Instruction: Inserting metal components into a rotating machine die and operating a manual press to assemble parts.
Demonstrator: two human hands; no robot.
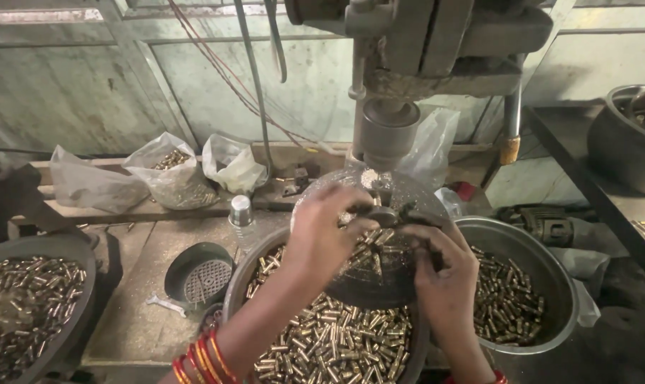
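My left hand [324,233] reaches over a round drill-press table [408,195], its fingers pinched at a small dark clamp fixture [383,213] under the grey spindle [388,131]. My right hand [445,270] grips the fixture's right side. What the fingertips hold is too small to tell. Beneath both hands sits a metal bowl [238,284] full of short brass tubes [336,341]. Red bangles [203,361] circle my left wrist.
A second bowl [550,270] of brass pieces stands at the right, a dark tray [80,299] of them at the left. Plastic bags [171,174], a small bottle [241,217], a strainer [200,276] and a wrench [164,304] lie on the bench. Another basin [625,135] sits far right.
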